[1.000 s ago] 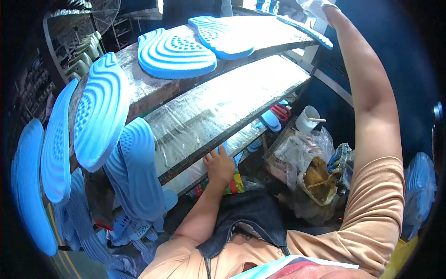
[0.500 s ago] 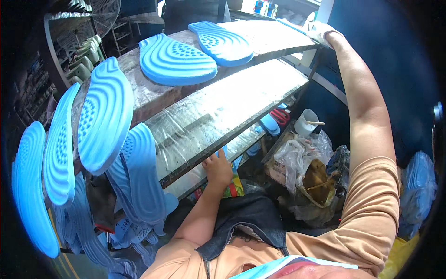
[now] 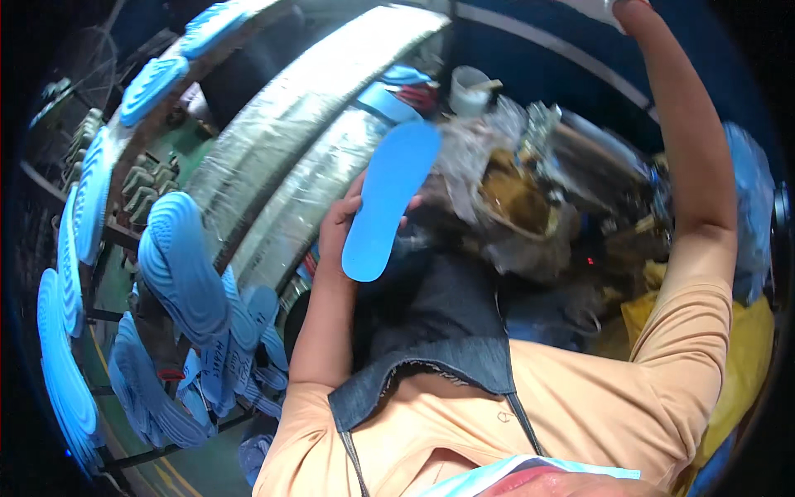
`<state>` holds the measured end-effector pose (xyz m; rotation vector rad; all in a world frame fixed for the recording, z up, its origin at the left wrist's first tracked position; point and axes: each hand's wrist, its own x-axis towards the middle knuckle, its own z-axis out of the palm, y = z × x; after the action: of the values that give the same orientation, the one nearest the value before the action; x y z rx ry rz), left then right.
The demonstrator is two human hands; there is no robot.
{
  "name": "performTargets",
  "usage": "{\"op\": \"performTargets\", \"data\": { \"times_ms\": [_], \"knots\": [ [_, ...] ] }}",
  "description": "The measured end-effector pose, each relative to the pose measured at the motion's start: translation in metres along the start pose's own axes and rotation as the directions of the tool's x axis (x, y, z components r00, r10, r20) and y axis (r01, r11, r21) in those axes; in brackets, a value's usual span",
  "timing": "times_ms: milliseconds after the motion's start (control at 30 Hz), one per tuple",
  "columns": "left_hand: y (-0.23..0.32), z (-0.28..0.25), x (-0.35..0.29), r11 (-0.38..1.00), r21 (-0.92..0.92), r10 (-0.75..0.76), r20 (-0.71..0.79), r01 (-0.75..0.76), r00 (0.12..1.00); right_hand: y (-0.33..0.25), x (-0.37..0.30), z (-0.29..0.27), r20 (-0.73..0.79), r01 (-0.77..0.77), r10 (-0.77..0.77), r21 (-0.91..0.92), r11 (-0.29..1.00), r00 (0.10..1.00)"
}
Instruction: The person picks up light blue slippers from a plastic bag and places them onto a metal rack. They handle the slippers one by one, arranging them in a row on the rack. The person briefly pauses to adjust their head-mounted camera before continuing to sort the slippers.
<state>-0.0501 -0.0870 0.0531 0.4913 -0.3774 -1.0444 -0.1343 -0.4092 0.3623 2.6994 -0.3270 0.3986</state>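
A smooth, flat blue insole (image 3: 391,203) is in my left hand (image 3: 339,219), fingers curled round its edge; it tilts in front of the shelves. Raised at the top edge, my right hand (image 3: 611,8) wears something white like a glove, and its fingers are cut off by the frame. Blue ridged soles (image 3: 91,195) line the top shelf's edge at the left. A ridged pair of soles (image 3: 178,265) hangs over a lower level. Another blue insole (image 3: 387,101) lies on the lower shelf beside something red.
Two plastic-covered shelves (image 3: 306,99) slant across the middle. Right of them stand a white cup (image 3: 469,95) with a stick and a bag-lined container (image 3: 513,195) with brown contents. A blue plastic-wrapped bundle (image 3: 749,207) and yellow sacking (image 3: 737,364) are at the right.
My left hand has come off the shelf edge and now holds the insole up. My right hand has left the top shelf's far end. The whole view has turned and shifted.
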Motion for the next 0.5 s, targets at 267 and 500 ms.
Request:
{"op": "performTargets", "data": {
  "times_ms": [267,500],
  "knots": [
    [-0.101,0.134,0.003,0.823,-0.366,-0.265,0.429,0.435,0.863,0.026,-0.111,-0.014,0.159,-0.011,-0.006,0.108,0.994,0.987],
    [-0.138,0.154,0.045,0.928,-0.15,-0.33,0.093,0.341,0.939,0.028,-0.124,0.02,0.311,0.03,-0.079,0.16,0.987,0.947]
  ]
}}
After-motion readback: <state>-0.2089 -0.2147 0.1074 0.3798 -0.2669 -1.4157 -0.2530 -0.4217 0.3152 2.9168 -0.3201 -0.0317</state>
